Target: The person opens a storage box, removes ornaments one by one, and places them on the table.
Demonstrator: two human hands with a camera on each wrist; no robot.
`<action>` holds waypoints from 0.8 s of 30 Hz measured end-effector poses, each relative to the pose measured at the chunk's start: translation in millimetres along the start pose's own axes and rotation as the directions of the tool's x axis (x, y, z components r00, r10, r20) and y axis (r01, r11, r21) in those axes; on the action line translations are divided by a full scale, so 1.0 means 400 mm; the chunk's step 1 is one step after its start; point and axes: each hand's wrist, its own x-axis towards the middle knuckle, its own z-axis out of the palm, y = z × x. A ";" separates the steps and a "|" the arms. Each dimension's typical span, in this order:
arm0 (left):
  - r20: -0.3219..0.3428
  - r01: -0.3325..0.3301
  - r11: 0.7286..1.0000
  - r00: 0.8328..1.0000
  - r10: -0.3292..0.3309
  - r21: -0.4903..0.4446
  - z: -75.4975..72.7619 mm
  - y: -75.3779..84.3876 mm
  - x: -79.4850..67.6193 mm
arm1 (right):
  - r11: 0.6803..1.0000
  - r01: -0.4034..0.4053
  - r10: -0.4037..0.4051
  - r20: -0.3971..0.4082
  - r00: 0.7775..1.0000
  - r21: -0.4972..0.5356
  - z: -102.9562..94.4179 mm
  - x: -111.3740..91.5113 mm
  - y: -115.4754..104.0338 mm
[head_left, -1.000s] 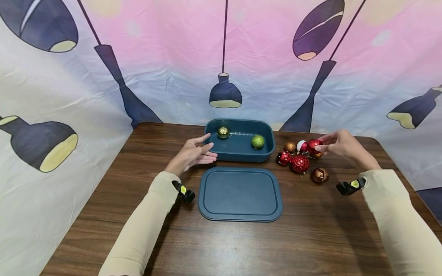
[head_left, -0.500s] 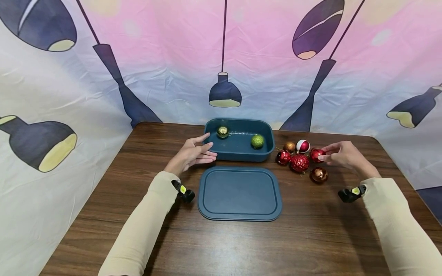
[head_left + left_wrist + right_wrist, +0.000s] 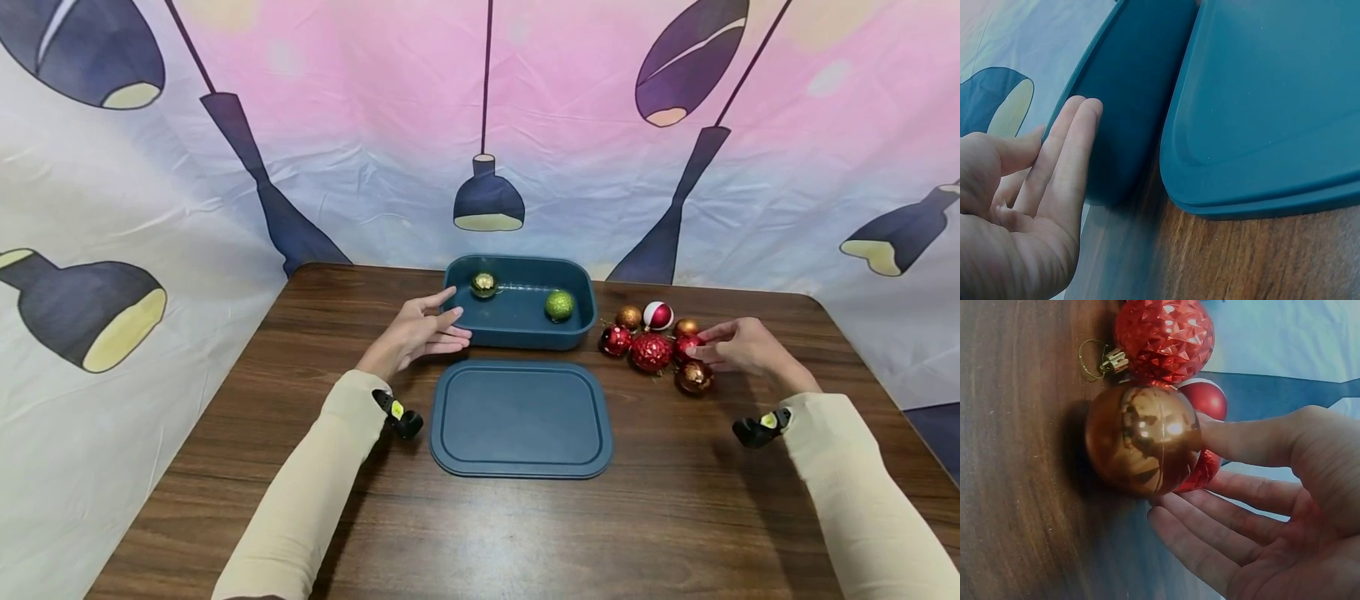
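My right hand [image 3: 750,346] pinches a red bauble [image 3: 684,348] between thumb and fingers, low among the other baubles at the table's right. In the right wrist view a shiny copper bauble [image 3: 1141,440] partly hides this red bauble [image 3: 1202,472]. A faceted red bauble [image 3: 651,353] sits just left of it. With its fingers nearly straight, my left hand [image 3: 416,335] touches the left end of a teal rectangular container [image 3: 517,340]. Inside the container are a shiny gold bauble [image 3: 483,285] and a glittery green bauble [image 3: 558,306].
A flat blue lid [image 3: 521,421] lies in front of the container on the wooden table [image 3: 525,533]. Around the held bauble stand a red-and-white bauble [image 3: 657,316], a smaller red bauble [image 3: 616,341] and two orange-gold baubles [image 3: 628,317]. A printed cloth [image 3: 390,192] hangs behind.
My right hand has brought the red bauble down and nearer to me, beside the copper one. An orange-gold bauble behind it now shows more fully. The left hand stays at the container.
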 end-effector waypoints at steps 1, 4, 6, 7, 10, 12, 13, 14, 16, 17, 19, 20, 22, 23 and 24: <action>-0.002 0.001 1.000 1.000 -0.001 0.003 0.000 0.000 0.000 | 1.000 -0.001 0.001 -0.002 1.000 0.001 0.001 0.000 0.000; -0.002 -0.002 1.000 1.000 0.002 0.004 -0.001 0.000 0.001 | 1.000 0.003 -0.003 -0.004 1.000 -0.001 0.002 -0.001 0.001; -0.002 -0.001 1.000 1.000 0.001 0.002 -0.002 0.000 0.001 | 1.000 0.001 -0.001 -0.006 1.000 -0.003 0.002 -0.002 0.000; 0.000 -0.002 1.000 1.000 0.002 0.002 -0.002 0.000 0.001 | 1.000 0.002 -0.003 -0.007 1.000 -0.010 0.001 -0.002 -0.001; 0.003 -0.002 1.000 1.000 0.002 0.000 -0.001 0.000 0.000 | 1.000 0.008 -0.008 -0.005 1.000 -0.025 -0.002 -0.006 -0.003; 0.005 -0.003 1.000 1.000 0.003 0.000 -0.001 -0.001 -0.001 | 0.999 0.014 -0.014 0.002 1.000 -0.038 -0.008 -0.011 -0.006; 0.007 -0.004 1.000 1.000 0.004 0.002 -0.001 0.000 -0.001 | 0.999 0.018 -0.018 0.003 1.000 -0.047 -0.012 -0.014 -0.007; 0.008 -0.003 1.000 1.000 0.003 0.001 -0.001 0.000 -0.002 | 0.999 0.018 -0.018 -0.001 1.000 -0.051 -0.017 -0.017 -0.008; 0.009 -0.003 1.000 1.000 0.003 0.002 0.000 0.000 -0.003 | 0.998 0.018 -0.019 -0.012 1.000 -0.063 -0.025 -0.023 -0.013; 0.010 -0.003 1.000 1.000 0.002 0.002 0.000 0.001 -0.003 | 0.998 0.013 -0.014 -0.021 1.000 -0.063 -0.028 -0.027 -0.016; 0.011 -0.002 1.000 1.000 0.002 0.003 0.000 0.001 -0.004 | 0.998 0.007 -0.009 -0.040 0.999 -0.065 -0.034 -0.033 -0.023; 0.011 -0.002 1.000 1.000 0.002 0.002 0.000 0.001 -0.004 | 0.998 0.003 -0.006 -0.048 0.999 -0.061 -0.037 -0.036 -0.026; 0.011 -0.003 1.000 1.000 0.003 0.002 0.000 0.001 -0.004 | 0.998 -0.001 -0.002 -0.058 0.998 -0.056 -0.041 -0.040 -0.034; 0.012 -0.002 1.000 1.000 0.002 0.002 -0.001 0.001 -0.003 | 0.999 -0.003 0.000 -0.062 0.998 -0.054 -0.043 -0.041 -0.038; 0.013 -0.001 1.000 1.000 0.001 0.002 -0.001 0.000 -0.003 | 0.998 -0.005 0.001 -0.067 0.998 -0.056 -0.045 -0.041 -0.042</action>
